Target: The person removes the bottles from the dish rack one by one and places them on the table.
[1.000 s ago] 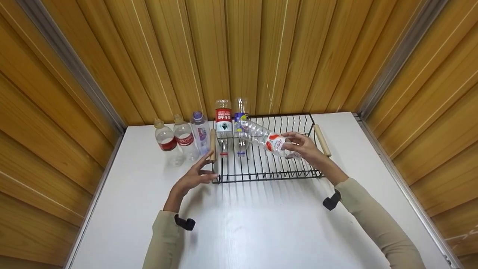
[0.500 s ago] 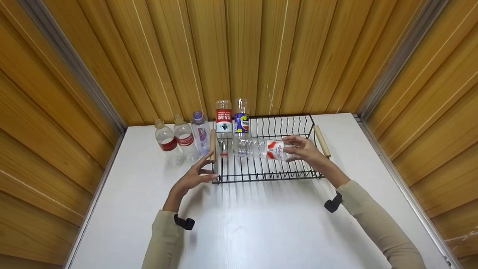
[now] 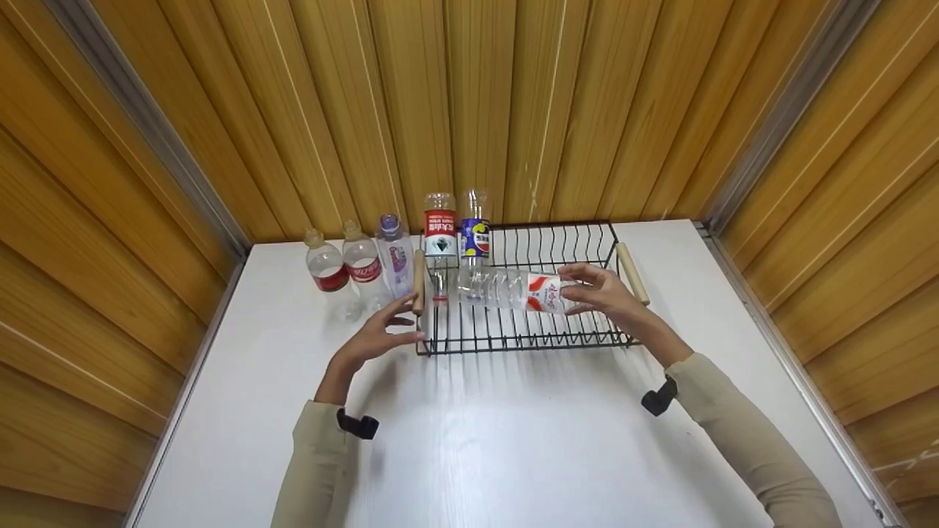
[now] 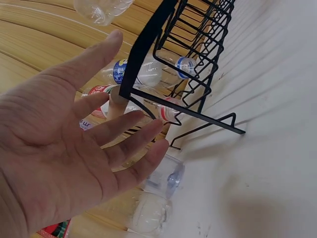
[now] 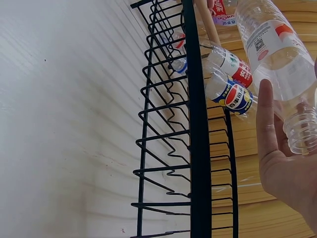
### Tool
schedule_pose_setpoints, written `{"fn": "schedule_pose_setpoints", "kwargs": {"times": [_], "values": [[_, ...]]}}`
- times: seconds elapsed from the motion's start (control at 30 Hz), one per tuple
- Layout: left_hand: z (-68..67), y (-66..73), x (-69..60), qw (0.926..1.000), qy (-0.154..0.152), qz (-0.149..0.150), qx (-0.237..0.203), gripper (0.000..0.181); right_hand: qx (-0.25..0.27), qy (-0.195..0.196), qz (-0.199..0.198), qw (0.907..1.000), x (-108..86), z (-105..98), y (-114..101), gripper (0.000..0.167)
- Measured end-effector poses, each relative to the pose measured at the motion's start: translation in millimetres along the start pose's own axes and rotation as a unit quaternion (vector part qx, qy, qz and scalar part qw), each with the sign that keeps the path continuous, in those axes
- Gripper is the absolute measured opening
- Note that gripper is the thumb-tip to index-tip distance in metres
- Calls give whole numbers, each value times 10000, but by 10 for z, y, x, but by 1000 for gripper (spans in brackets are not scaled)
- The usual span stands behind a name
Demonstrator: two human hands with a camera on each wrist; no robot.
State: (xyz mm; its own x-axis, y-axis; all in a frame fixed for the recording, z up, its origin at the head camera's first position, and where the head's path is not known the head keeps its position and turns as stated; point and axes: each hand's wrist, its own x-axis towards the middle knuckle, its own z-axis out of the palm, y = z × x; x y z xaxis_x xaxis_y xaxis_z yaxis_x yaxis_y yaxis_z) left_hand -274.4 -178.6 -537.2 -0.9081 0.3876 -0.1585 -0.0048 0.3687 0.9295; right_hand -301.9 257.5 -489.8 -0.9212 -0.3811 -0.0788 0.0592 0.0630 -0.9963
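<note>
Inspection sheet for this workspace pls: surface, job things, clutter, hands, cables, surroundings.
Surface: white table, glare on it.
Job's things: black wire rack with red-label bottle and blue-label bottle upside down in it; held bottle roughly sideways over it; three standing bottles to its left.
Clutter: nothing seen.
Left hand: open, by the left wooden handle; contact unclear.
Right hand: grips held bottle near its neck.
Cables: nothing seen.
Surroundings: wood-patterned walls.

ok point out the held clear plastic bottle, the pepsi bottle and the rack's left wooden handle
Held clear plastic bottle (image 3: 515, 290), head view: ribbed body.
Pepsi bottle (image 3: 475, 239), head view: label.
Left wooden handle (image 3: 419, 282), head view: middle.
</note>
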Motion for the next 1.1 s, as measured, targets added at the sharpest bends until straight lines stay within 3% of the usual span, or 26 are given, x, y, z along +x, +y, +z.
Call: {"fn": "schedule_pose_setpoints", "kwargs": {"times": [0.17, 0.3, 0.5, 0.77, 1.1], "values": [[-67, 167, -12, 9983, 548, 131, 120, 79, -140, -35, -85, 9999, -8, -2, -17, 39], [-70, 306, -34, 9964, 722, 419, 155, 77, -138, -119, -116, 9998, -17, 24, -24, 47], [19, 501, -68, 9949, 230, 916, 350, 77, -320, -300, -136, 9989, -31, 79, -35, 53], [134, 633, -33, 9874, -482, 1401, 557, 73, -683, -498, -167, 9963, -38, 162, -74, 50], [240, 716, -7, 9769, -791, 1781, 881, 63, -840, -741, -316, 9932, -76, 270, -90, 57]]}}
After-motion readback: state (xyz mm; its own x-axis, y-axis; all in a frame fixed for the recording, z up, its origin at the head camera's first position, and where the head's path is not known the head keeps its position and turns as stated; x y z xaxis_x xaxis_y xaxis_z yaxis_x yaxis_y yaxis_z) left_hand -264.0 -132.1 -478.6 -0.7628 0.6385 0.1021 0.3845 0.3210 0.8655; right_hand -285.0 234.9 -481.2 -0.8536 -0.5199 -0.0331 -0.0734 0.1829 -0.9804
